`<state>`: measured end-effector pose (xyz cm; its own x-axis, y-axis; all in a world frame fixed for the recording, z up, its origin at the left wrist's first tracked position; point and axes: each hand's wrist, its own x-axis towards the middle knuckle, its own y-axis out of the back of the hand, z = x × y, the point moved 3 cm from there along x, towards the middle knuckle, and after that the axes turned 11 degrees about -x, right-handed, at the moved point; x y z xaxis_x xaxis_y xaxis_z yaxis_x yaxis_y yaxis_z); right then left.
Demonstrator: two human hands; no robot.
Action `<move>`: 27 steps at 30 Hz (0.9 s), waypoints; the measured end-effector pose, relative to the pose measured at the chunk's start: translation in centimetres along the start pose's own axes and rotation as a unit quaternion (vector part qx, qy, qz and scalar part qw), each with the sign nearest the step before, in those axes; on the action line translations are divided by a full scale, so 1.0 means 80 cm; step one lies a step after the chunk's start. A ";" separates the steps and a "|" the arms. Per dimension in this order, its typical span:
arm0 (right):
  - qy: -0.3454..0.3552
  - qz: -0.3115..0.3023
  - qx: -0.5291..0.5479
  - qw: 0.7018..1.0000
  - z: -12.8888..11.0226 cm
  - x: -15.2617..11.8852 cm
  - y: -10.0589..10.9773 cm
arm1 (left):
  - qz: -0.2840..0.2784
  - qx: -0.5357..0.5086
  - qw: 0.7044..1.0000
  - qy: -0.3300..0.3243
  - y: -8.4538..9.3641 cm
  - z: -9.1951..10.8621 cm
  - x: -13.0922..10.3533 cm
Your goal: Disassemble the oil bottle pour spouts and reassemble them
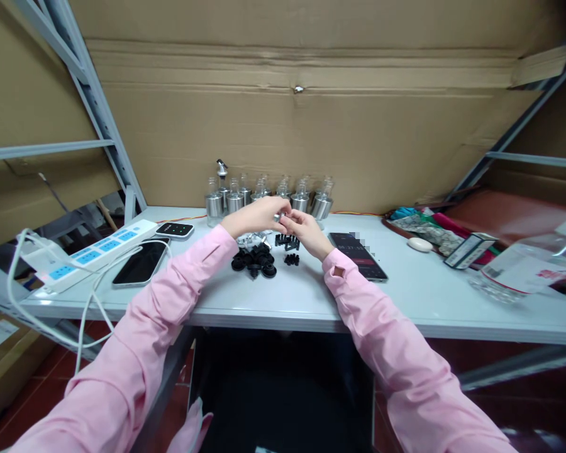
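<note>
My left hand (263, 214) is closed on a small silver metal piece (278, 218), probably a pourer cap. My right hand (307, 230) meets it from the right with fingers pinched at the same piece; the fingers partly hide it. Below my hands lie a pile of black ring-shaped plastic parts (255, 260), a row of black plastic clips (287, 241) and a small cluster of black bits (292, 259). Several shiny silver pieces (255, 240) lie just behind the pile. Glass bottles with silver sleeves (214, 204) stand behind my hands; one carries a pourer top (222, 168).
At the left lie a power strip (101, 255) with white cables, a phone (141, 264) and a small white device (175, 231). A phone showing a timer (358, 257) lies right of my hands. Farther right are a white oval object (419, 245), a small box (470, 250) and a plastic jug (531, 264).
</note>
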<state>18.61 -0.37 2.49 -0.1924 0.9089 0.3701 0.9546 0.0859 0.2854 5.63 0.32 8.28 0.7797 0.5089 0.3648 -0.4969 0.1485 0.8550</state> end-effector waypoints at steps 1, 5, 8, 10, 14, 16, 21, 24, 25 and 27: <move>0.005 0.000 0.007 1.000 0.001 0.000 -0.001 | 0.033 0.025 0.999 -0.016 -0.008 0.000 -0.006; 0.011 0.001 0.027 1.000 0.005 -0.001 -0.009 | 0.123 0.099 0.986 -0.057 -0.034 -0.011 -0.034; 0.009 -0.016 0.047 0.999 0.005 -0.003 -0.014 | 0.146 0.135 0.978 -0.063 -0.042 -0.020 -0.046; 0.016 -0.025 0.061 0.998 0.001 -0.005 -0.015 | 0.159 0.159 0.972 -0.062 -0.040 -0.020 -0.048; 0.036 -0.039 0.094 0.994 -0.011 -0.009 -0.013 | 0.163 0.196 0.965 -0.055 -0.033 -0.012 -0.047; 0.040 -0.039 0.084 0.995 -0.015 -0.011 -0.013 | 0.158 0.212 0.963 -0.048 -0.031 -0.009 -0.048; 0.045 -0.034 0.028 0.998 -0.014 -0.013 -0.016 | 0.124 0.250 0.959 -0.041 -0.028 -0.010 -0.048; 0.060 -0.017 -0.008 0.998 -0.014 -0.011 -0.018 | 0.124 0.237 0.963 -0.031 -0.025 -0.014 -0.048; 0.068 -0.010 -0.023 0.997 -0.014 -0.011 -0.018 | 0.125 0.226 0.966 -0.026 -0.024 -0.015 -0.047; 0.084 0.002 -0.055 0.995 -0.014 -0.010 -0.017 | 0.126 0.201 0.971 -0.016 -0.022 -0.018 -0.047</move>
<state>17.16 -1.64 2.78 -0.2327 0.8271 0.5116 0.9264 0.0283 0.3756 3.06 -0.62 4.88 0.6671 0.4589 0.5868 -0.4898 -0.3232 0.8097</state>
